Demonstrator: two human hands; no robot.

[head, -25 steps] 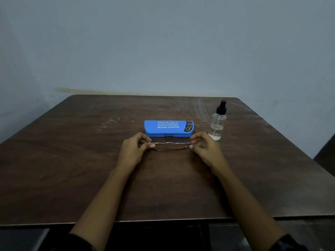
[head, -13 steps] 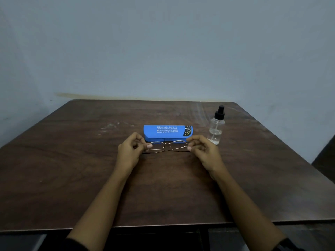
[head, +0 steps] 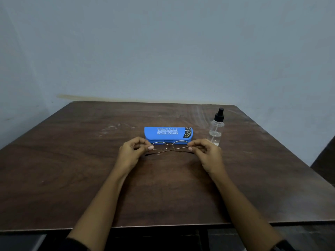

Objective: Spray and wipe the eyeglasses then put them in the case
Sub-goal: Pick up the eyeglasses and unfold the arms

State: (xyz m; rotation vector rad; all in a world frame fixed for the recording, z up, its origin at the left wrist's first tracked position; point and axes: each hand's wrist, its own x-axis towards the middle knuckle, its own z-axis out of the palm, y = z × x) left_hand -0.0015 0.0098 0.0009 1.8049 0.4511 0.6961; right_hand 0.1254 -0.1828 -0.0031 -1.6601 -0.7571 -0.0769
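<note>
Eyeglasses (head: 170,148) sat pinched at both ends, just in front of the blue case (head: 168,134).

Your left hand (head: 132,153) and right hand (head: 206,154) each closed fingertips on an end of the thin gold wire frame, its temples crossed behind the round lenses. You risked bending that slender wire by squeezing or twisting it. The hard, rounded case was shut; the clear plastic spray bottle (head: 216,129), black-capped, stood right of the case, where your right hand could have toppled it.

A bright blue case (head: 168,135) carries white lettering. The eyeglasses (head: 170,147) are gold-framed, and the desk (head: 72,169) is dark brown woodgrain.
</note>
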